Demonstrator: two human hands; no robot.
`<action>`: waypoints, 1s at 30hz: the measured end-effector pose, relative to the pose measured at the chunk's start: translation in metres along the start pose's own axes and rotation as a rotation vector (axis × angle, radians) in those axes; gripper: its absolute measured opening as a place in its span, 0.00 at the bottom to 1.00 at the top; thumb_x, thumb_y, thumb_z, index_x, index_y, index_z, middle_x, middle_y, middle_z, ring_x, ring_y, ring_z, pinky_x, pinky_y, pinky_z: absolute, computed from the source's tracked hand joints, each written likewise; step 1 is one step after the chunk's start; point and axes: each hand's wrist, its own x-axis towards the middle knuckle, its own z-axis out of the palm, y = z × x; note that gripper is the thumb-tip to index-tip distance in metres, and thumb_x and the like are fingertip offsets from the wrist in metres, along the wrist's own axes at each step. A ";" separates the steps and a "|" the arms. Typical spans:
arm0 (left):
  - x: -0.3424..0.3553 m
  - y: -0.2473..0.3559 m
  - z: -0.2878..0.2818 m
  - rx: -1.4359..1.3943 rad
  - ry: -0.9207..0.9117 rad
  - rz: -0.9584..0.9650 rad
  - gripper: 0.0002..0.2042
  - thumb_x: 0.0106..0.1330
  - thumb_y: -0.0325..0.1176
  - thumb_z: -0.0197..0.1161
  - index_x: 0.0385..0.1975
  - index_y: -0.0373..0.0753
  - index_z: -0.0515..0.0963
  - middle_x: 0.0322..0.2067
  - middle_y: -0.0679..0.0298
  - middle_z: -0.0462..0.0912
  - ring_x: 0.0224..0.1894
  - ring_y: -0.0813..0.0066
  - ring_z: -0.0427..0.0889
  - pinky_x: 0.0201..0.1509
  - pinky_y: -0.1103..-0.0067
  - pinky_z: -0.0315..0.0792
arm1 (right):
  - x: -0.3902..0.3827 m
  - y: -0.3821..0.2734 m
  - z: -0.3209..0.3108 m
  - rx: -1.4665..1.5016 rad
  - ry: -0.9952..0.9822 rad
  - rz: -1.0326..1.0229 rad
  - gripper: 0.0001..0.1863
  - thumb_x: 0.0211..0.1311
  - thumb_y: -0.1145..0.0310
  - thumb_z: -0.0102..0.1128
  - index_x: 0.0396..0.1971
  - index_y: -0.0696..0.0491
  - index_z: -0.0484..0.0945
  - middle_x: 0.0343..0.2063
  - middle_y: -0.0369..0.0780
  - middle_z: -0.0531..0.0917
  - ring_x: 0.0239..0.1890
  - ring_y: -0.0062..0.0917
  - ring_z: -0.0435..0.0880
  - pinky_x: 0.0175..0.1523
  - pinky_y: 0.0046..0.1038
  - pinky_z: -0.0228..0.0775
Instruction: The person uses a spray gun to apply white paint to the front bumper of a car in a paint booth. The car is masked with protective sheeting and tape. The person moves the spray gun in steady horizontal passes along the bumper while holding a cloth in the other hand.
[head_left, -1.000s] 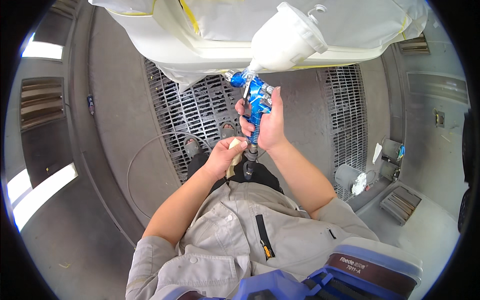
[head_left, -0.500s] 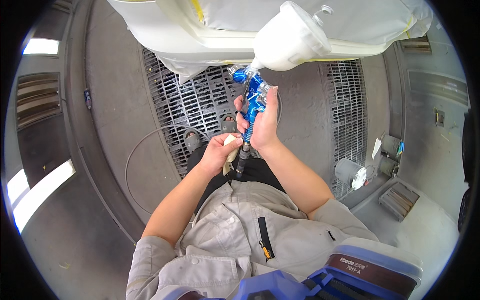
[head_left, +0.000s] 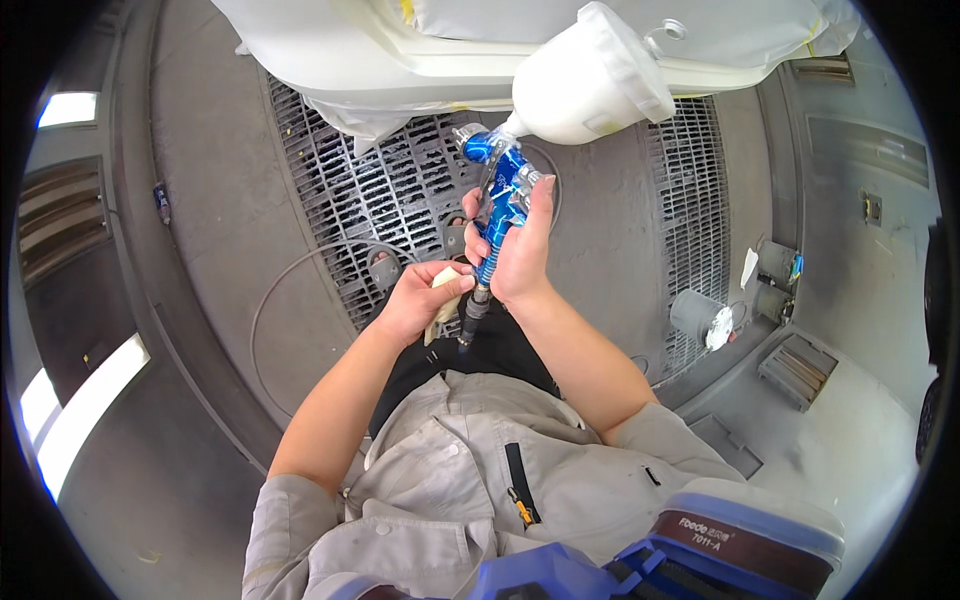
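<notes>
Cloth [head_left: 440, 300] mostly hidden in left hand [head_left: 415, 300]; white panel [head_left: 330, 50] cut off above.

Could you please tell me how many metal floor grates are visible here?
2: a wide floor grate left of the spray gun, and a narrower floor grate to its right. Others may be hidden.

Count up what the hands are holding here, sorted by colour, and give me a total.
Blue: 1, spray gun in the right hand
White: 1, paint cup on top of the gun
Cream: 1, cloth in the left hand
Total: 3
</notes>
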 end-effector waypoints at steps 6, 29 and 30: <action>-0.009 0.015 -0.025 0.029 0.000 -0.080 0.10 0.68 0.30 0.68 0.45 0.34 0.83 0.37 0.66 0.86 0.37 0.82 0.82 0.43 0.82 0.75 | 0.000 0.019 0.015 0.043 0.023 -0.060 0.44 0.65 0.23 0.32 0.34 0.56 0.71 0.29 0.37 0.77 0.14 0.16 0.66 0.19 0.21 0.59; -0.022 0.050 -0.063 0.132 -0.026 -0.207 0.10 0.68 0.35 0.68 0.43 0.37 0.84 0.35 0.68 0.86 0.33 0.84 0.80 0.38 0.83 0.73 | 0.001 0.049 0.040 0.234 0.129 -0.144 0.41 0.65 0.24 0.34 0.37 0.54 0.70 0.27 0.37 0.76 0.13 0.18 0.67 0.17 0.21 0.59; -0.023 0.050 -0.063 0.138 -0.027 -0.207 0.10 0.68 0.35 0.68 0.43 0.37 0.84 0.35 0.68 0.86 0.33 0.84 0.80 0.38 0.83 0.73 | 0.001 0.050 0.041 0.234 0.120 -0.150 0.41 0.65 0.24 0.34 0.37 0.54 0.70 0.27 0.37 0.76 0.13 0.18 0.67 0.17 0.22 0.59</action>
